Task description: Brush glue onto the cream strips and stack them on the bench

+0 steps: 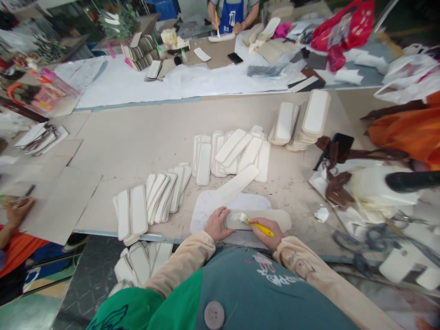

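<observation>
My left hand (217, 224) presses down on the left end of a long beige strip (275, 218) lying on a pale work board (206, 206) at the table's near edge. My right hand (270, 231) is closed round a yellow-handled brush (258, 226), whose white bristles touch the strip beside my left hand. A white padded piece (237, 184) lies slanted on the board just behind the strip. Rows of the same white pieces (161, 195) lie to the left, and more white pieces (233, 153) lie behind.
Two stacks of white pieces (302, 121) stand at the back right. Brown scraps, scissors (378, 231) and bags clutter the right side. A person in a blue apron (232, 16) works at the far table. Another person's hand (17, 211) rests at the left edge.
</observation>
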Demonstrator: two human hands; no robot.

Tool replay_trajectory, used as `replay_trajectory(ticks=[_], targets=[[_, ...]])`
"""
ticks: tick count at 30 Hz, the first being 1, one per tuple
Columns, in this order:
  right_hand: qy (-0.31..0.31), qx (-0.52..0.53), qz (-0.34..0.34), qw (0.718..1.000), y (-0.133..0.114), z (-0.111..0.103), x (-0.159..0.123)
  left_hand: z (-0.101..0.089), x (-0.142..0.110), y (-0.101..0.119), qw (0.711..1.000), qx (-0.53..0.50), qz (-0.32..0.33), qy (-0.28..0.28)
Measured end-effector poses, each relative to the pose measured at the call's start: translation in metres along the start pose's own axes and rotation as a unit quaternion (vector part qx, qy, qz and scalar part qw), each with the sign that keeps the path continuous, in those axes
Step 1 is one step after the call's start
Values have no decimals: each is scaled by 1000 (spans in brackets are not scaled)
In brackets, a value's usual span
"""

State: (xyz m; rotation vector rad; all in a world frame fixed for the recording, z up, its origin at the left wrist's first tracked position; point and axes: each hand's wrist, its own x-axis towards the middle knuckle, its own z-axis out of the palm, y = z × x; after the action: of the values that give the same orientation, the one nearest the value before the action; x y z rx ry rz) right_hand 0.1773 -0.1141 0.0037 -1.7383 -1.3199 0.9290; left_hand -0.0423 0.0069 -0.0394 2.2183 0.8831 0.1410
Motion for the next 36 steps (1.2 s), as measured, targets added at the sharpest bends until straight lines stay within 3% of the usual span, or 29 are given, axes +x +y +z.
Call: replay_trajectory(ticks=[5,10,13,16,19,24,28,32,36], targets=[[52,-16,65,996,16,-35,-23,0,1,-2,1000,17,13,-1],[154,-41,127,979,31,-70,-44,-2,3,-3,1000,22,19,-7],[193,-85,134,968,34,-88,-53,-2,3,-2,1000,25,17,-8],[193,-121,119,966,26,-95,-55,-2,3,-2,1000,27,14,-6],[147,-99,86,980,8,-82,-47,-2,3,-2,1000,24,11,-12],[15,0,45,999,-18,-23,-20,-3,1,-4,1000,13,17,-15],[-33,33,12,999,-20,15,-5,-2,0,-5,1000,13,18,-14],[-41,32,3,999,-12,22,-1,-1,0,-3,1000,15,22,-8],[-33,25,5,999,-3,10,-7,-3,0,-2,1000,21,21,-10]])
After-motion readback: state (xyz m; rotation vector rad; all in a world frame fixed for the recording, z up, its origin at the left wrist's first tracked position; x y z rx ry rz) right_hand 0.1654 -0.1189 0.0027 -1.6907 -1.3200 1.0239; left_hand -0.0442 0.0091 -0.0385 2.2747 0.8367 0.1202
